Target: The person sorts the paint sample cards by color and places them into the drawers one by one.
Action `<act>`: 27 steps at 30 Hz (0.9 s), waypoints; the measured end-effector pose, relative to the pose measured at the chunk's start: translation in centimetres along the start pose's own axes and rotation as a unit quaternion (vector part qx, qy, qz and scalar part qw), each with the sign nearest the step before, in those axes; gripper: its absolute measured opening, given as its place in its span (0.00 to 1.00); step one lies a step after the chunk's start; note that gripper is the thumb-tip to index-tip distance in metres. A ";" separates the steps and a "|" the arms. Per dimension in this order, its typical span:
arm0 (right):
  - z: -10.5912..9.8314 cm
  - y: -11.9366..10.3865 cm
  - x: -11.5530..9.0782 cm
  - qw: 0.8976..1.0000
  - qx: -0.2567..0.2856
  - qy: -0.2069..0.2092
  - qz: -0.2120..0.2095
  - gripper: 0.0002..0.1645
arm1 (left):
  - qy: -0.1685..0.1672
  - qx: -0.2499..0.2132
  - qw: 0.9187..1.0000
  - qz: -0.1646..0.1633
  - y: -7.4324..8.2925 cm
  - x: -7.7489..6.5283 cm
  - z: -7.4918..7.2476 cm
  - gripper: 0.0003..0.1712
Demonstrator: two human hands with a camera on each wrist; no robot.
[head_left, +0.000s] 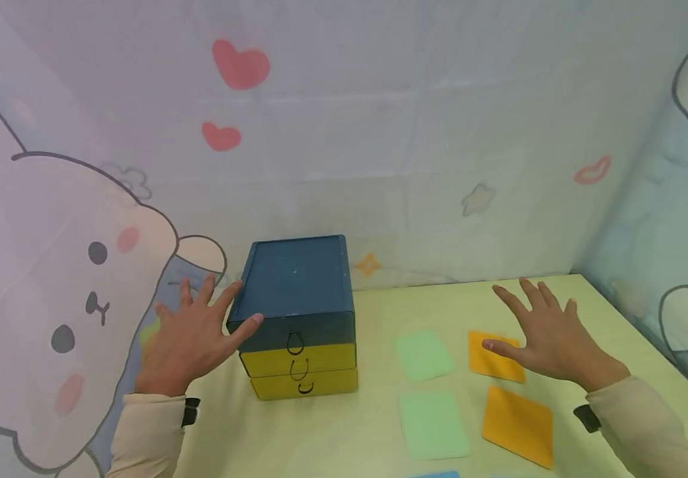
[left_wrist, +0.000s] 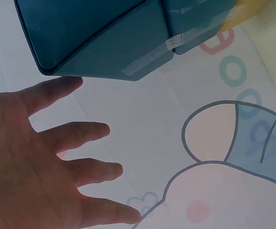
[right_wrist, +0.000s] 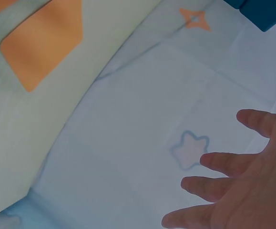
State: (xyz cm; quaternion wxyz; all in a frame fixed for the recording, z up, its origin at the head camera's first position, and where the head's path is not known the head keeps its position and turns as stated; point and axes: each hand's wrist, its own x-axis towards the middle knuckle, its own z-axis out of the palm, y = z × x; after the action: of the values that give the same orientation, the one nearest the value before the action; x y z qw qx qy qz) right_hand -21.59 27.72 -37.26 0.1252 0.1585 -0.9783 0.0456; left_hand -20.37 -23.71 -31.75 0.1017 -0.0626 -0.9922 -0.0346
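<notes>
I've got the left hand (head_left: 188,345) splayed wide and empty beside the 3-drawer stack (head_left: 297,285), blue above 2 yellow; touching or not, I can't tell from here. The stack stands on the table (head_left: 376,411) near the patterned cloth (head_left: 409,133). Over to the right hand (head_left: 549,342): fingers spread too, holding nothing, near 2 orange cards (head_left: 519,428), with 2 green cards (head_left: 434,425) between them and the stack.
</notes>
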 end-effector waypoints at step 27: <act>-0.2 -1.6 -0.1 0.998 0.025 0.038 -0.044 0.54 | 0.010 -0.041 0.999 -0.010 0.0 -0.6 1.1 0.47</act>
State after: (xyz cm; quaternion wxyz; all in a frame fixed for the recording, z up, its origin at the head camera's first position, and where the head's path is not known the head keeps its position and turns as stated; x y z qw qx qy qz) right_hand -20.94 26.22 -37.00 0.1601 0.2030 -0.9634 0.0705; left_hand -20.06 -23.71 -32.98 0.1089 -0.0564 -0.9894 -0.0773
